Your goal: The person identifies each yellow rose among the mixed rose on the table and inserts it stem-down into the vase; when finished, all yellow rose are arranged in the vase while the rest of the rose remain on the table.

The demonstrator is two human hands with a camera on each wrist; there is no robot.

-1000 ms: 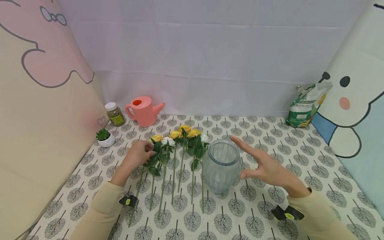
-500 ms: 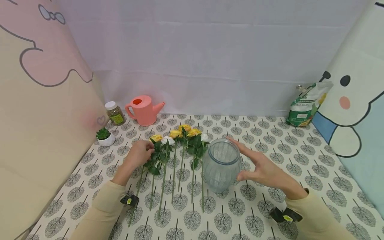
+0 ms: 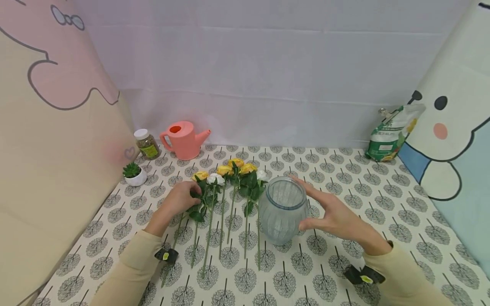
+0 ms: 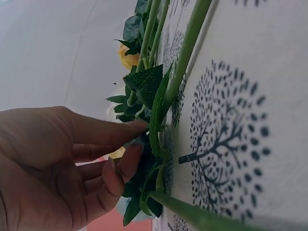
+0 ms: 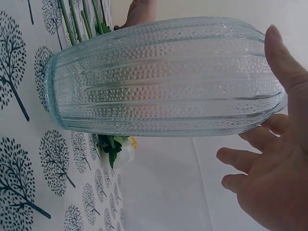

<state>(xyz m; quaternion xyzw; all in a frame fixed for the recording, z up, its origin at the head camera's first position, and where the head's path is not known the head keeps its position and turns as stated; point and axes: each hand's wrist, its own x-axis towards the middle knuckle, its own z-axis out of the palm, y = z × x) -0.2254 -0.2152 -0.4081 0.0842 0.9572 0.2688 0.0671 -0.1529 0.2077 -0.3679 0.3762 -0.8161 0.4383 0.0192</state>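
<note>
Tree-printed cloth covers the table, with pale sheeting hung behind it.

On the left hand, the fingertips and thumb close in a pinch on the leaves and stem of the leftmost rose, just below its yellow bloom. This rose lies flat on the cloth, its long axis running from the near edge toward the back wall, bloom end pointing away from the person. Beside it, more roses lie in a row, yellow and white, all parallel, blooms likewise pointing to the back.

On the right hand, the fingers are straight and spread; the thumb tip lies against the ribbed side of the glass vase, while the other fingers reach past its far side, whether touching it I cannot tell. Standing upright just right of the roses, the vase has its mouth pointing up.

Farther out, a pink watering can, a lidded jar and a small potted succulent stand at the back left, and a green bag leans at the back right.
</note>
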